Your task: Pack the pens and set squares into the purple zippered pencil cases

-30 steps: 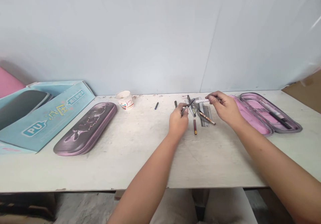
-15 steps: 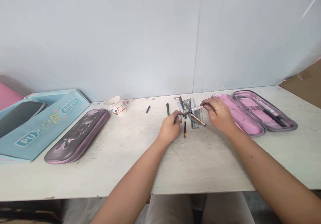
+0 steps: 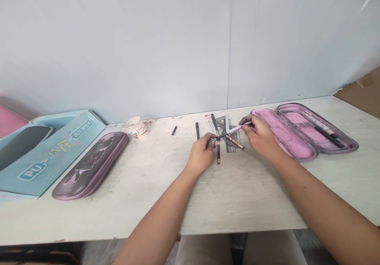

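Observation:
A slim pen (image 3: 234, 129) with a pale pinkish barrel and a dark front part is held between my hands, slanting across the stationery. My left hand (image 3: 200, 153) pinches its dark end; a small shiny bit shows at the fingertips, too small to name. At the pale end, the fingers of my right hand (image 3: 257, 134) are closed on the barrel. Beneath the pen lie clear rulers and set squares (image 3: 232, 145), a patterned pencil (image 3: 236, 141) and a dark red pencil (image 3: 219, 154). A black pen (image 3: 197, 130) lies just beyond my left hand.
An open pink pencil case (image 3: 292, 136) holding pens (image 3: 328, 136) lies right. Leftward are a short dark pen-like piece (image 3: 174, 130), a paper cup (image 3: 135, 128), a closed dark pencil case (image 3: 92, 166) and a blue box (image 3: 56, 154). A cardboard box (image 3: 362, 91) stands far right.
Both hands keep their hold on the pen, with hardly any movement. The camera view has shifted and tilted slightly; the objects on the table look unmoved.

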`<control>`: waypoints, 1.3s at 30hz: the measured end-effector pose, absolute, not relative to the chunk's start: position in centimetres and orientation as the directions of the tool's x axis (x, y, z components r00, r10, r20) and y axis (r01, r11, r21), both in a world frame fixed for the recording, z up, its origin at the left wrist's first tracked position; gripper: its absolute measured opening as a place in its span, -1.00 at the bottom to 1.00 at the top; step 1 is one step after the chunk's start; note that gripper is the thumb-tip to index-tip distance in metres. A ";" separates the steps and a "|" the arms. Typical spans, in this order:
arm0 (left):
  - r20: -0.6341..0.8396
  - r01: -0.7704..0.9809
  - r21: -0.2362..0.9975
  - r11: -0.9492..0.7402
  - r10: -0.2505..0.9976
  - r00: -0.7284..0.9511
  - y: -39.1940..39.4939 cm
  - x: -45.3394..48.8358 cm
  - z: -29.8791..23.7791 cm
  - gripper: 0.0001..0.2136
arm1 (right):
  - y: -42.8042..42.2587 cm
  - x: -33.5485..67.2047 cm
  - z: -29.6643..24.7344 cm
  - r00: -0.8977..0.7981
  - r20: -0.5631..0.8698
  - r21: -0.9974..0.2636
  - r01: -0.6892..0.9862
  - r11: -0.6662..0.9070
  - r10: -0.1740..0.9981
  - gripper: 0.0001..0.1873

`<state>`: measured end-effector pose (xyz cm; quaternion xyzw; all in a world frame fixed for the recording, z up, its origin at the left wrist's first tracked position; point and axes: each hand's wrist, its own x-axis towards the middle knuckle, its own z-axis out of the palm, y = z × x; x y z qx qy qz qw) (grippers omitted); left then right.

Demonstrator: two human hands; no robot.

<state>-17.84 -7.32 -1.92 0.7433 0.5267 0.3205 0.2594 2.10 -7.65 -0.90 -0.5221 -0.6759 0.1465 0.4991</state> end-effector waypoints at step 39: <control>0.269 0.529 0.749 -0.400 0.912 0.308 -7.4 -17.7 -2.1 -0.67 | -7.7 2.3 -1.1 -0.197 0.294 -0.824 0.443 0.353 0.935 -0.71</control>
